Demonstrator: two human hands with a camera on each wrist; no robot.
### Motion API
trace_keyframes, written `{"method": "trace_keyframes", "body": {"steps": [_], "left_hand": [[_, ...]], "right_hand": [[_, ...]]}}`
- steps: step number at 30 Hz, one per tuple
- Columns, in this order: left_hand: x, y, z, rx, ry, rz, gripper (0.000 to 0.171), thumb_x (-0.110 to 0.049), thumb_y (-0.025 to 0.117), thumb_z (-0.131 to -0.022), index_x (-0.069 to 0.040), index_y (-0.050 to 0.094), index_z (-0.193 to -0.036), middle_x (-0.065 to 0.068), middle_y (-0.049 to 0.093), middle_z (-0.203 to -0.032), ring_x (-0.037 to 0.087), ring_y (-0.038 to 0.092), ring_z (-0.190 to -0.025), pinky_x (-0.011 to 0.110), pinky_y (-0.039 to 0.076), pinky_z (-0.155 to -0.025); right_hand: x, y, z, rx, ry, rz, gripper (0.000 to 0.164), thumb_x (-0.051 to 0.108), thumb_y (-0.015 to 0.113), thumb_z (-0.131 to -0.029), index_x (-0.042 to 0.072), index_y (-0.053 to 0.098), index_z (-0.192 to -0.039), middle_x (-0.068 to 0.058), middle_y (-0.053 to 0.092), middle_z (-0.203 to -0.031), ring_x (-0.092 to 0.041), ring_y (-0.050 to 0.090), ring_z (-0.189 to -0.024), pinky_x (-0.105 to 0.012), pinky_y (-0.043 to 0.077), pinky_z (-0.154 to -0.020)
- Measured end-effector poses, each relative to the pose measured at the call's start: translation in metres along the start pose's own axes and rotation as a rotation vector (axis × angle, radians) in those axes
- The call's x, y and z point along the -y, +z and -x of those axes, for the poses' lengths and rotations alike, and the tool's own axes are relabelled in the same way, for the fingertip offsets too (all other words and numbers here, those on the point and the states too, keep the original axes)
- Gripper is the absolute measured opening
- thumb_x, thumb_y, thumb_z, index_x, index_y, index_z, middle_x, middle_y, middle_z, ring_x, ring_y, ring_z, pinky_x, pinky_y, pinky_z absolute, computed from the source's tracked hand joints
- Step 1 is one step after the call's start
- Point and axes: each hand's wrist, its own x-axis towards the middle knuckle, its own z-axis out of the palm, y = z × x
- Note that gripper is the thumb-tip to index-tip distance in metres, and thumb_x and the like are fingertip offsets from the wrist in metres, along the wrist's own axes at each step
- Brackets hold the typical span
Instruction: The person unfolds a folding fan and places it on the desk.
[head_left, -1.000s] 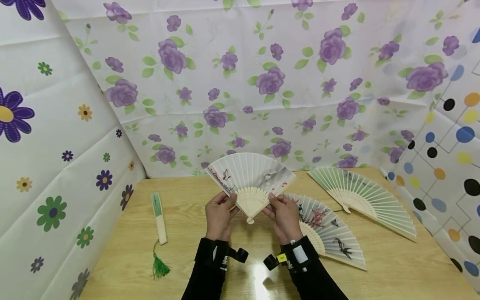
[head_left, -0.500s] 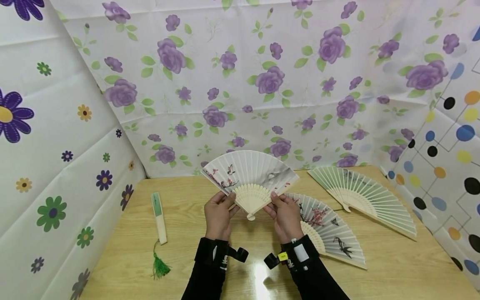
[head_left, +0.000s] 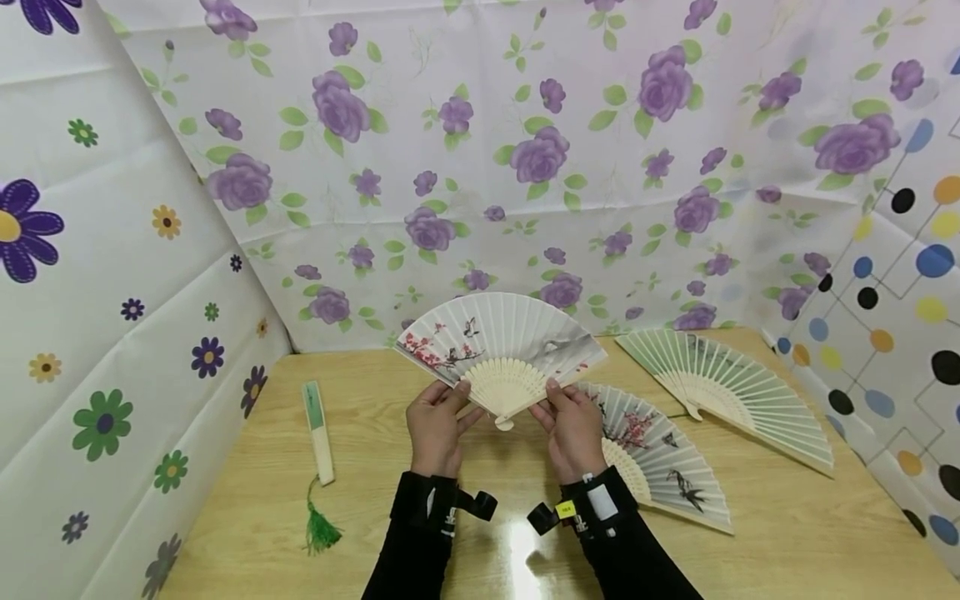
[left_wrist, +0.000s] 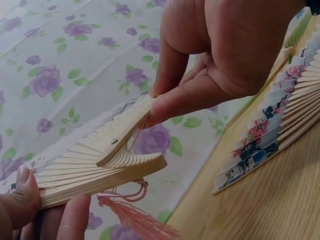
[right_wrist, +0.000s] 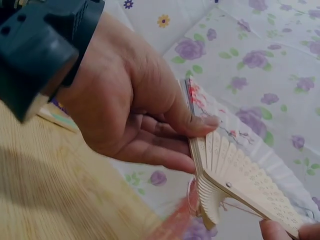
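Note:
A white folding fan [head_left: 504,329] with pale slats, printed with red blossoms, birds and grey hills, is held up above the table, partly spread. My left hand [head_left: 435,429] pinches its left edge between thumb and fingers. At the opposite edge, my right hand [head_left: 574,429] pinches the outer stick, thumb on top. Several slats stay stacked together beside the left thumb, as the left wrist view shows. A pink tassel [left_wrist: 135,217] hangs by a cord from the fan's pivot end; it is blurred in the right wrist view.
To the left on the wooden table [head_left: 247,500] lies a folded green fan [head_left: 318,433] with a green tassel [head_left: 322,533]. An open grey-white fan [head_left: 667,458] lies right of the right hand, and an open green fan [head_left: 757,408] behind it. Patterned cloth [head_left: 480,167] walls three sides.
The held fan has spread wider, its left side showing more of the blossom print and birds. It has risen slightly, while the hands have drawn a little apart.

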Motion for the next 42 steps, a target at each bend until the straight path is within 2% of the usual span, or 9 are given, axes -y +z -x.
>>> {"method": "trace_keyframes", "body": {"steps": [4, 10, 13, 19, 25, 29, 36, 42], "left_hand": [[-0.001, 0.0, 0.0, -0.014, -0.001, 0.005, 0.025, -0.002, 0.078, -0.108, 0.01, 0.078, -0.13, 0.004, 0.069, -0.096, 0.011, 0.078, -0.087, 0.026, 0.073, -0.068], [-0.001, 0.0, 0.001, -0.026, -0.007, 0.007, 0.022, -0.002, 0.08, -0.106, 0.01, 0.079, -0.124, 0.003, 0.067, -0.092, 0.012, 0.078, -0.086, 0.027, 0.073, -0.068], [-0.001, -0.001, 0.002, -0.028, -0.011, 0.009, 0.022, -0.002, 0.08, -0.107, 0.01, 0.078, -0.126, 0.004, 0.068, -0.094, 0.012, 0.078, -0.087, 0.027, 0.073, -0.068], [-0.001, 0.0, 0.002, -0.034, -0.023, 0.034, 0.022, 0.0, 0.077, -0.108, 0.008, 0.078, -0.128, 0.004, 0.07, -0.098, 0.011, 0.077, -0.088, 0.026, 0.072, -0.068], [-0.002, 0.002, 0.002, -0.057, 0.011, 0.041, 0.021, 0.004, 0.074, -0.108, 0.01, 0.076, -0.128, 0.005, 0.067, -0.098, 0.012, 0.077, -0.089, 0.025, 0.071, -0.066], [-0.001, 0.002, 0.002, -0.053, 0.019, 0.038, 0.024, 0.003, 0.074, -0.109, 0.01, 0.076, -0.132, 0.006, 0.07, -0.099, 0.013, 0.076, -0.09, 0.026, 0.072, -0.069], [-0.001, 0.003, 0.003, -0.05, 0.02, 0.07, 0.025, 0.001, 0.077, -0.108, 0.011, 0.076, -0.131, 0.005, 0.071, -0.098, 0.012, 0.077, -0.087, 0.026, 0.072, -0.068], [0.0, 0.004, 0.005, -0.055, 0.016, 0.11, 0.017, 0.004, 0.077, -0.107, 0.009, 0.077, -0.123, 0.004, 0.072, -0.096, 0.014, 0.079, -0.087, 0.029, 0.074, -0.071]], "right_hand": [[0.002, -0.002, -0.002, 0.03, 0.001, -0.001, 0.028, 0.01, 0.062, -0.119, 0.01, 0.053, -0.092, 0.001, 0.063, -0.09, -0.007, 0.068, -0.079, -0.022, 0.072, -0.086], [0.003, -0.004, -0.002, 0.058, 0.011, 0.024, 0.02, 0.013, 0.064, -0.118, 0.006, 0.062, -0.099, 0.003, 0.076, -0.09, -0.007, 0.079, -0.084, -0.024, 0.073, -0.087], [0.003, -0.004, -0.002, 0.06, 0.022, 0.019, 0.019, 0.013, 0.063, -0.119, 0.006, 0.063, -0.101, 0.003, 0.077, -0.09, -0.007, 0.08, -0.085, -0.025, 0.073, -0.087], [-0.002, 0.002, -0.001, 0.002, 0.006, -0.073, 0.028, 0.01, 0.062, -0.119, 0.009, 0.053, -0.093, 0.002, 0.073, -0.091, -0.007, 0.077, -0.081, -0.024, 0.073, -0.086], [-0.004, 0.008, 0.004, -0.058, -0.032, -0.126, 0.027, 0.009, 0.061, -0.119, 0.006, 0.055, -0.093, -0.002, 0.071, -0.092, -0.009, 0.078, -0.081, -0.028, 0.073, -0.092], [-0.003, 0.008, 0.005, -0.04, -0.036, -0.134, 0.026, 0.01, 0.062, -0.119, 0.005, 0.056, -0.094, -0.002, 0.072, -0.091, -0.009, 0.078, -0.081, -0.027, 0.073, -0.091], [0.001, 0.006, 0.003, 0.003, -0.037, -0.145, 0.028, 0.01, 0.063, -0.118, 0.008, 0.053, -0.092, -0.001, 0.073, -0.092, -0.008, 0.078, -0.082, -0.026, 0.073, -0.091], [-0.002, 0.009, 0.007, -0.058, -0.061, -0.157, 0.024, 0.011, 0.062, -0.119, 0.005, 0.055, -0.097, -0.003, 0.071, -0.1, -0.008, 0.077, -0.083, -0.025, 0.072, -0.092]]}}
